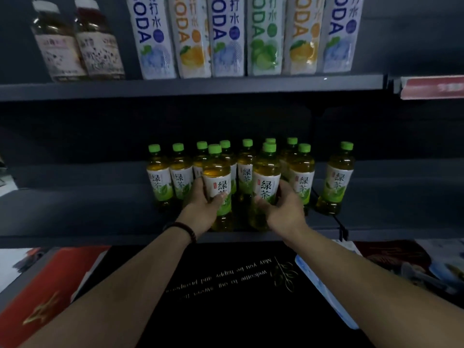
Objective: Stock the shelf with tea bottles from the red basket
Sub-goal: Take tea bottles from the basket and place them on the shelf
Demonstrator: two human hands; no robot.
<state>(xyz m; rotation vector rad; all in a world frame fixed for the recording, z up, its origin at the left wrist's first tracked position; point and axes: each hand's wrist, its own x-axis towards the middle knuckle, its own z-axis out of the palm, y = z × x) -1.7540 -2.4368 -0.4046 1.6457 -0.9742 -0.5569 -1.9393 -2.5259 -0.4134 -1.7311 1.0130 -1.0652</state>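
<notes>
Two green-capped tea bottles stand upright at the front of the dark middle shelf (75, 214). My left hand (200, 207) wraps the left tea bottle (217, 177) around its white label. My right hand (283, 207) grips the right tea bottle (266, 177) the same way. Behind them several more tea bottles (180, 172) stand in rows, and one tea bottle (337, 177) stands apart to the right. The red basket is not in view.
The upper shelf (190, 87) carries tall soda bottles (226, 36) and two brown-drink bottles (77, 43). A thin wire divider (337, 219) sits right of the group. Below the shelf edge lie a black mat with gold writing (226, 285) and red packaging (45, 297).
</notes>
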